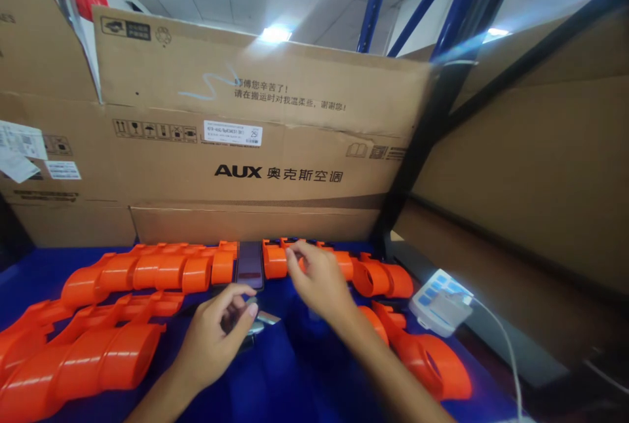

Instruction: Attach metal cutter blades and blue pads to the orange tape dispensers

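Observation:
My left hand (219,331) is over the blue table with its fingers loosely curled and a gap between thumb and forefinger. Close beside its fingertips lie small silvery metal pieces (268,318), partly hidden by the hand. My right hand (319,279) reaches to the back row, fingers bent and thumb apart, in front of an orange plastic part (275,260) with a curved, tube-like body. No object shows clearly in either hand. Between the back rows lies a dark phone (250,266).
Orange parts stand in rows at the left (103,357) and right (437,364). A white power strip (439,302) with a plugged-in cable sits at the right edge. A large cardboard box (275,181) walls off the back, beside a dark rack post (413,154).

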`<state>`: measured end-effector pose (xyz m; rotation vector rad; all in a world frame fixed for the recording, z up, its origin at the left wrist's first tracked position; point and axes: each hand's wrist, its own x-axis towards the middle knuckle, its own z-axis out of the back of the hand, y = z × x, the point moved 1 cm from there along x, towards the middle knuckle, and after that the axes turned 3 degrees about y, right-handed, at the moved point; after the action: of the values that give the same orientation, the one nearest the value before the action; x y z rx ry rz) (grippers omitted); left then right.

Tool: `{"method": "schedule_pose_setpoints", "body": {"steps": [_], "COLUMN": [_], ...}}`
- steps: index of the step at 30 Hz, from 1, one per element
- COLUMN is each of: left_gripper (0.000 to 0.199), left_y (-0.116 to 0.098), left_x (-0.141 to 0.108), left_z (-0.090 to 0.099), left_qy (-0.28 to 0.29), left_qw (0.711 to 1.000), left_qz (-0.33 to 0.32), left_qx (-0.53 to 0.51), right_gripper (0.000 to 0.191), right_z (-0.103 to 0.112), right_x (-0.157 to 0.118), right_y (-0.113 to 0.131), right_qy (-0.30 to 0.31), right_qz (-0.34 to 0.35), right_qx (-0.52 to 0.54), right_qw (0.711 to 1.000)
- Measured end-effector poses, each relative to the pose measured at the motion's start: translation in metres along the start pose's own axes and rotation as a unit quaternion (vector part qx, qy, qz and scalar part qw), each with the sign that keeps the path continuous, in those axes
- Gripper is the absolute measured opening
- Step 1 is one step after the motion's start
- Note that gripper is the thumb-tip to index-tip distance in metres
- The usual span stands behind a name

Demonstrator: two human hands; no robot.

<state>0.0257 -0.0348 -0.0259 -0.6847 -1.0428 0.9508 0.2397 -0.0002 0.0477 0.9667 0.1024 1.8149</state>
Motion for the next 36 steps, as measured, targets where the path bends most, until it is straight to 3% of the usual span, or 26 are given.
{"method": "schedule_pose_setpoints", "body": {"steps": [1,4,7,12,17,20,24,28,32,36], "left_gripper": [0.021,0.024,0.035,0.059,0.066,0.076,0.091,0.089,0.08,0.068], "left_y": [0.002,0.009,0.016,0.021,0.026,0.036,0.051,0.058,0.05,0.025], "left_x": [0.002,0.013,0.026,0.048,0.068,0.078,0.083,0.082,0.084,0.084], "left_z": [0.002,0.013,0.032,0.075,0.11,0.117,0.118,0.119,0.123,0.135], "left_qy": [-0.008,-0.044,-0.057,0.048,0.188,0.235,0.231,0.221,0.199,0.179], "left_qw": [1.0,0.997,0.982,0.926,0.886,0.866,0.856,0.856,0.864,0.87], "left_qz": [-0.001,-0.013,-0.05,-0.08,-0.086,-0.063,-0.04,-0.038,-0.044,-0.069], "left_qx": [0.015,0.061,0.17,0.366,0.414,0.436,0.46,0.465,0.461,0.454], "right_gripper": [0.028,0.031,0.032,0.03,0.026,0.024,0.022,0.022,0.021,0.021], "right_z": [-0.014,-0.045,-0.056,-0.05,-0.045,-0.042,-0.041,-0.041,-0.041,-0.039], "right_x": [0.001,0.009,0.014,0.004,-0.008,-0.01,-0.012,-0.014,-0.015,-0.016], "right_y": [0.002,0.0,-0.007,-0.009,-0.004,-0.003,-0.003,-0.001,0.001,0.003], "right_qy": [-0.01,-0.02,-0.037,-0.071,-0.078,-0.093,-0.104,-0.091,-0.089,-0.091], "right_qz": [0.006,0.008,0.003,-0.014,-0.017,-0.015,-0.006,0.006,0.012,0.016], "right_qx": [0.061,0.109,0.141,0.179,0.187,0.17,0.162,0.155,0.137,0.141], "right_qw": [0.998,0.994,0.989,0.981,0.979,0.981,0.981,0.984,0.986,0.986]}}
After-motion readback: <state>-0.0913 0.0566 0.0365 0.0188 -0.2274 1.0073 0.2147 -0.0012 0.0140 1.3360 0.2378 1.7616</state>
